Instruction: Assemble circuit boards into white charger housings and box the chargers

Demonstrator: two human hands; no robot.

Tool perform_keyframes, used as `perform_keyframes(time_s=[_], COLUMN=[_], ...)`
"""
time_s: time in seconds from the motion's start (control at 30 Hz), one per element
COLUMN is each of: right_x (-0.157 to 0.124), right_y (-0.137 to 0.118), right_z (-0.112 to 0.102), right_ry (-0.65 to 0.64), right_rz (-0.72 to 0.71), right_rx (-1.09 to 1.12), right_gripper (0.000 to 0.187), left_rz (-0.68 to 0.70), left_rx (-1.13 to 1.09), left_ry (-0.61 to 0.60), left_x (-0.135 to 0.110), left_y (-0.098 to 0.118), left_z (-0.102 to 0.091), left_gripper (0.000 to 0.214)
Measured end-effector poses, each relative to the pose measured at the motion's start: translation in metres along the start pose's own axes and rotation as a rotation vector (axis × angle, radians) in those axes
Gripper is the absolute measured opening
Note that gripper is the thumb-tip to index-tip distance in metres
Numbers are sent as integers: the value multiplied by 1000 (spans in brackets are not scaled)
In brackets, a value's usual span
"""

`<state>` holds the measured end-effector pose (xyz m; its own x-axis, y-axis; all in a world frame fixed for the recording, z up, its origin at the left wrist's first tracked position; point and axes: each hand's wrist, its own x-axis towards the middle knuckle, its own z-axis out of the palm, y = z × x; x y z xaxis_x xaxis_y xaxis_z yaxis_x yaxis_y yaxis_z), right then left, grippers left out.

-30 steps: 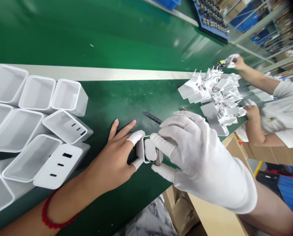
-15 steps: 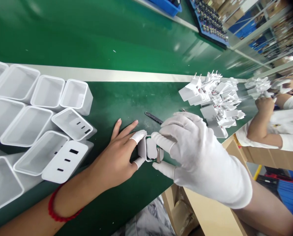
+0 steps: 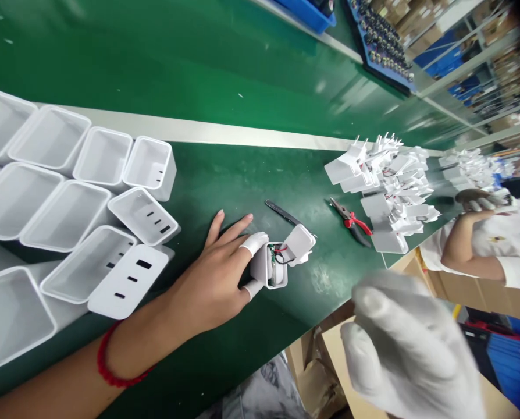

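My left hand (image 3: 214, 279), bare with white finger cots on thumb and forefinger, pinches a small white charger housing (image 3: 269, 269) standing on the green mat. The housing is open toward the right, with red and black wires running to its plug cap (image 3: 301, 244), which lies tilted beside it. My right hand (image 3: 410, 349), in a white glove, hangs blurred in the air below and right of the housing, off the table edge, fingers loosely curled with nothing seen in them.
Several empty white charger shells (image 3: 89, 227) lie at the left. Black tweezers (image 3: 282, 213) and red-handled pliers (image 3: 352, 223) rest on the mat. A heap of plug caps (image 3: 386, 186) sits at the right, beside a co-worker's arm (image 3: 469, 244). Cardboard boxes (image 3: 325, 361) stand below the table edge.
My right hand has let go of the charger and pulled back down and right. The plug cap now lies loose beside the housing, and the pliers are uncovered.
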<state>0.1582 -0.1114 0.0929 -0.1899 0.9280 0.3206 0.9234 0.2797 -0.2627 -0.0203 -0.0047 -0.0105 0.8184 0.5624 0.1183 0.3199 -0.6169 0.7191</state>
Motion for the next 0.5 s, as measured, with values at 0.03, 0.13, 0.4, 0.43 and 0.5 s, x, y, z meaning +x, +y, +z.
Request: perform_keyframes(time_s=[0.03,0.13,0.4,0.43,0.5], right_x=[-12,-33,-14,-16,-24], right_y=[-3,-14,-9,-5,2], right_z=[10,52,101,100,98], right_ry=[93,173,287,262,253], right_rz=[78,197,188,165,104], right_rx=[30,-5,-76,-90,-110], right_gripper=[53,51,65,66,71], left_rz=[4,41,163,157,137], left_rx=[3,36,207,202,184], left_ry=[4,33,50,45,49], left_x=[0,-2,-2,-2,-2], left_y=[0,-1,2,2,3], left_z=[1,5,6,6,5], left_gripper=[43,43,37,34,28])
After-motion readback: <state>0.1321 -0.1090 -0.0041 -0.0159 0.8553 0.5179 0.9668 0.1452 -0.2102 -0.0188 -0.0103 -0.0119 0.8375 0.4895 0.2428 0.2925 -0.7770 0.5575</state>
